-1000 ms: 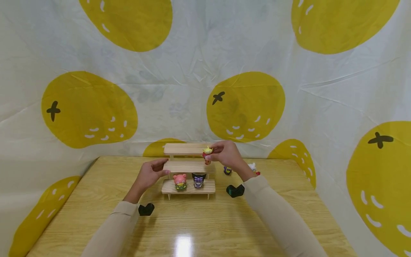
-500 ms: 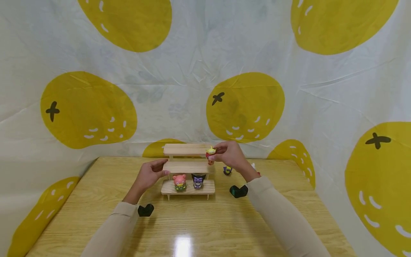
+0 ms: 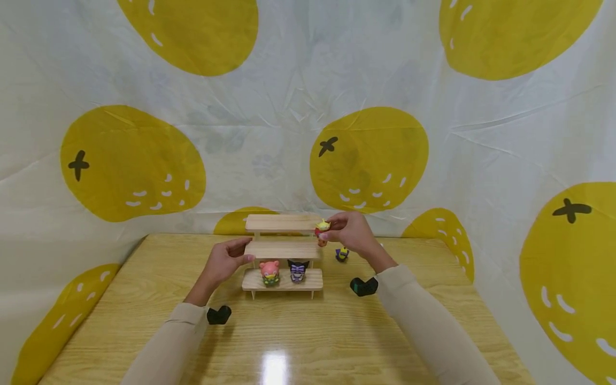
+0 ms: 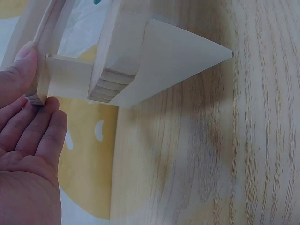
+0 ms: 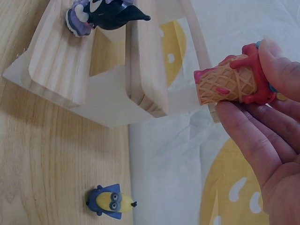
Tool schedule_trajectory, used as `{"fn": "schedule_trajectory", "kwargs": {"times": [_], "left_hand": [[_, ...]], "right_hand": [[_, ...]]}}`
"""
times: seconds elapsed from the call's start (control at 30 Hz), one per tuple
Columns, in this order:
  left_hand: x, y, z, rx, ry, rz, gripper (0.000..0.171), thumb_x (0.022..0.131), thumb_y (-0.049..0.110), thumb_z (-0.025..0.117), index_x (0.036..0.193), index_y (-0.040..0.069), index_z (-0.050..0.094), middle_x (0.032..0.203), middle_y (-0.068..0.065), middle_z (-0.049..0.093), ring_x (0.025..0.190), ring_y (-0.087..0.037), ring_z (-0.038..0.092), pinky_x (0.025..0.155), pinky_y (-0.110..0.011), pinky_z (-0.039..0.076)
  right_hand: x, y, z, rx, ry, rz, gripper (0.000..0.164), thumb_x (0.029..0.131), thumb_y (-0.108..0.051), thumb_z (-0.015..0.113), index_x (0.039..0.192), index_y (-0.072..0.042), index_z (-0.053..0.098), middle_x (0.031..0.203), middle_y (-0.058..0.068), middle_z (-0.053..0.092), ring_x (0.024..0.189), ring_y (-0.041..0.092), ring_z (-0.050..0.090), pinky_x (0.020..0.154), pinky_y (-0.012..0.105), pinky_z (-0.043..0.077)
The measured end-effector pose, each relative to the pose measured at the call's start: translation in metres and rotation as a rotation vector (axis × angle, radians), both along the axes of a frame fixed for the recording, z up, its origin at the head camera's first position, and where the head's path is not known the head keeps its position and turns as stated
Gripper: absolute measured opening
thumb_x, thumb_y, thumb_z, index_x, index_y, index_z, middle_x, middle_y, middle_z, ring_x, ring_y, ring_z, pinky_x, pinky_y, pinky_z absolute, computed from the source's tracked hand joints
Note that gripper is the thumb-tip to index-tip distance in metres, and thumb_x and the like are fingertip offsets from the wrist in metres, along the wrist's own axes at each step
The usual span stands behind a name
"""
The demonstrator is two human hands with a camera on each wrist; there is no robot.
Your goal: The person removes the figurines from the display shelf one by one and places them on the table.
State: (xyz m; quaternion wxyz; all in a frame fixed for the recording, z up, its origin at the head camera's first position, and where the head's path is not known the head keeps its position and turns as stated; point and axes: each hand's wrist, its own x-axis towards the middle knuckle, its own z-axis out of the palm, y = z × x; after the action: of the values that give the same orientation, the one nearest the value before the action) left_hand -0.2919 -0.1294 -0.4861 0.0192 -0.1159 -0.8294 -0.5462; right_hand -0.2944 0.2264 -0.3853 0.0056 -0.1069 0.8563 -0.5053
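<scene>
While our left hand point(image 3: 223, 262) grips the middle shelf point(image 3: 281, 249) of the three-tier wooden stand point(image 3: 274, 223), our right hand point(image 3: 353, 233) pinches the waffle-cone figurine point(image 5: 227, 79) near the opposite end. We should brace left lightly, level the cone right.

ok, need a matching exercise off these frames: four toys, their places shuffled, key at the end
1. pink toy
2. black-eared toy
3. yellow-and-blue toy
4. cone toy

A. on the table, right of the stand
B. in the right hand
C. bottom shelf, towards the left
D. bottom shelf, towards the right

Pairs: 1-C, 2-D, 3-A, 4-B
</scene>
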Motion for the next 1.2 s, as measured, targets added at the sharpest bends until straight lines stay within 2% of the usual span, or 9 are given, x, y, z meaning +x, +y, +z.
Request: {"fn": "schedule_trajectory", "kwargs": {"times": [0.33,0.47,0.83,1.2], "left_hand": [[0.002,0.000,-0.001,0.010,0.006,-0.007,0.057,0.097,0.012,0.075,0.149,0.001,0.056,0.154,-0.021,0.054,0.140,-0.038,0.056,0.109,-0.045,0.054],[0.004,0.000,-0.001,-0.006,0.014,-0.002,0.056,0.097,0.011,0.075,0.149,0.001,0.056,0.154,-0.021,0.054,0.139,-0.038,0.057,0.108,-0.045,0.055],[0.002,0.001,0.001,-0.017,0.006,0.011,0.056,0.097,0.013,0.075,0.149,0.002,0.057,0.154,-0.020,0.055,0.140,-0.037,0.057,0.108,-0.047,0.055],[0.001,0.003,0.003,-0.008,-0.007,0.009,0.056,0.097,0.012,0.075,0.149,0.002,0.057,0.154,-0.020,0.055,0.140,-0.037,0.057,0.108,-0.046,0.055]], "right_hand": [[0.003,0.010,-0.003,-0.014,-0.021,-0.002,0.038,0.089,-0.012,0.084,0.123,0.000,0.073,0.113,0.020,0.078,0.099,0.025,0.077,0.084,0.037,0.066],[0.004,0.014,-0.005,-0.003,-0.014,0.002,0.039,0.090,-0.013,0.083,0.125,0.002,0.073,0.114,0.022,0.077,0.101,0.027,0.077,0.086,0.040,0.066],[-0.002,0.025,-0.010,-0.007,-0.021,-0.023,0.038,0.090,-0.014,0.084,0.124,-0.001,0.074,0.114,0.019,0.078,0.102,0.027,0.077,0.085,0.038,0.066],[0.001,0.036,-0.011,0.021,-0.009,-0.029,0.039,0.090,-0.014,0.083,0.125,0.001,0.073,0.117,0.021,0.077,0.107,0.031,0.075,0.091,0.046,0.065]]}}
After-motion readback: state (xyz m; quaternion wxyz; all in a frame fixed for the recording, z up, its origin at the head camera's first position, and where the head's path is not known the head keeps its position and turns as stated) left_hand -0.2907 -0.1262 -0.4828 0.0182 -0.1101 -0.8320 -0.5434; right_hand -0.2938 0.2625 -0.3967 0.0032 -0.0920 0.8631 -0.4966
